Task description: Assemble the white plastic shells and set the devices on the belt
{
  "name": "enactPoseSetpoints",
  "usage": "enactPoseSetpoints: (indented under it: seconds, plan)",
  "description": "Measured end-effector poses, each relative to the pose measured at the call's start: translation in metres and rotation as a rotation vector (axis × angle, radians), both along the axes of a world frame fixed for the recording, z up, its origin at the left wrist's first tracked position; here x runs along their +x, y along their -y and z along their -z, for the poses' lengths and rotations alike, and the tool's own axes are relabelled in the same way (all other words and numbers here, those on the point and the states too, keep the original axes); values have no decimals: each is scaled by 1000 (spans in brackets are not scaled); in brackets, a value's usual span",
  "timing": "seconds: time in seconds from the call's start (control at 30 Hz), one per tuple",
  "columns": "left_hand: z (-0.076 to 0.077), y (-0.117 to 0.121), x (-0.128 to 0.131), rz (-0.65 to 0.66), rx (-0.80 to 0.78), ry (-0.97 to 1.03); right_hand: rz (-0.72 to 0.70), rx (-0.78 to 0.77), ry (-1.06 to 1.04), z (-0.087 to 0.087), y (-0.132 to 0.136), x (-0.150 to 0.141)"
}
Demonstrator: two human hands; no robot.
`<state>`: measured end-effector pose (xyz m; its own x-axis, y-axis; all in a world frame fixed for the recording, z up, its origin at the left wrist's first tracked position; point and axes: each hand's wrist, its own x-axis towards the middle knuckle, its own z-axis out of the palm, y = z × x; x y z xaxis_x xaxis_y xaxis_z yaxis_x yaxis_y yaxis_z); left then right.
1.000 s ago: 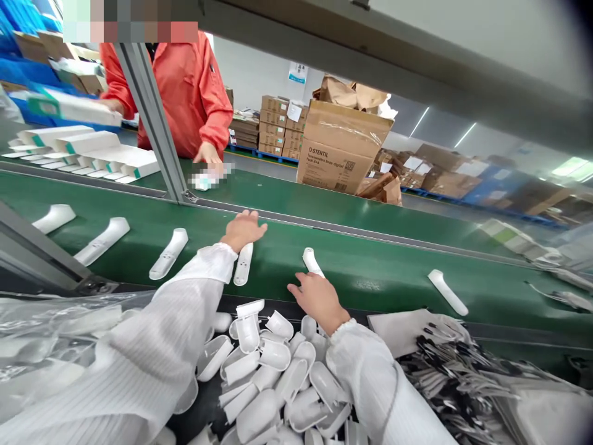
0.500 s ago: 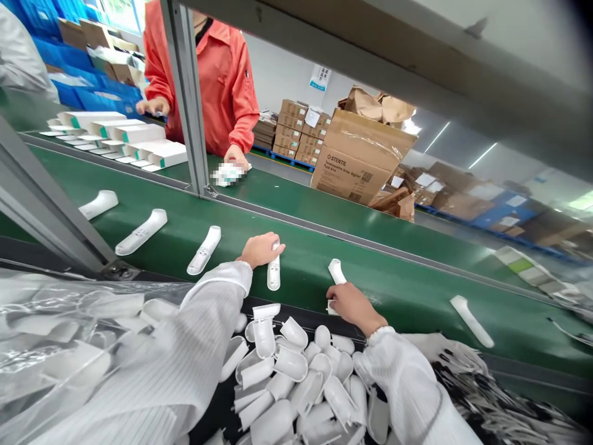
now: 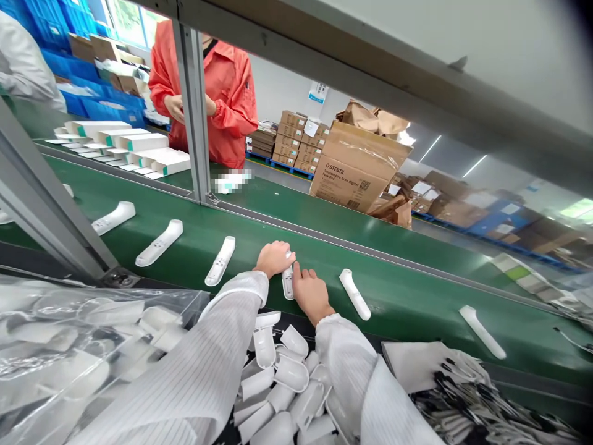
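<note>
A slim white plastic device housing [image 3: 288, 285] lies on the green conveyor belt between my hands. My left hand [image 3: 274, 257] is closed round its upper end. At its lower right side, my right hand [image 3: 310, 293] has bent fingers against the housing's edge; whatever those fingers pinch is hidden. Another white housing [image 3: 355, 295] rests to the right, apart from my hand. On the left, an opened-faced housing [image 3: 220, 261] lies on the belt, with more beyond it. Below my hands are piled curved white plastic covers [image 3: 291, 373].
A grey metal post [image 3: 194, 117] rises behind the belt [image 3: 417, 296]. Clear plastic bags [image 3: 92, 346] of white parts are at left, bundled cables [image 3: 467, 395] at right. Across stands a co-worker in a red jacket [image 3: 231, 105], near white boxes [image 3: 148, 142]. A large carton [image 3: 356, 164] stands behind.
My right hand has moved left from the neighbouring housing, with a small white piece at its fingers before, to the housing under my left hand. The co-worker's hands have come together.
</note>
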<state>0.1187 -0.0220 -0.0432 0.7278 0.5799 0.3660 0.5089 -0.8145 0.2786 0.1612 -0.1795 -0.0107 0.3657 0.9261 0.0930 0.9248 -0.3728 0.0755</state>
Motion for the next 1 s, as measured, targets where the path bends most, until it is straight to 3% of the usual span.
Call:
enactPoseSetpoints:
  seconds: [0.2,0.37,0.57,0.67,0.77,0.87,1.0]
  plan:
    - [5,9,14,-2,-41,30,-119,47,-97,-1,29,-7]
    - [6,18,24,7,-72,45,2,102,-318,-3,51,-3]
    - [8,25,35,35,-99,24,23,16,-318,-3,57,14]
    - [1,30,36,90,-113,-23,93,-27,-288,-7,59,20]
    - [-17,29,31,227,-135,-127,117,-2,-221,-19,63,15]
    - [-39,10,13,278,-94,-131,-61,93,-341,-35,65,-2]
    - [-50,-32,-32,46,-13,9,-485,40,-670,-47,61,-30]
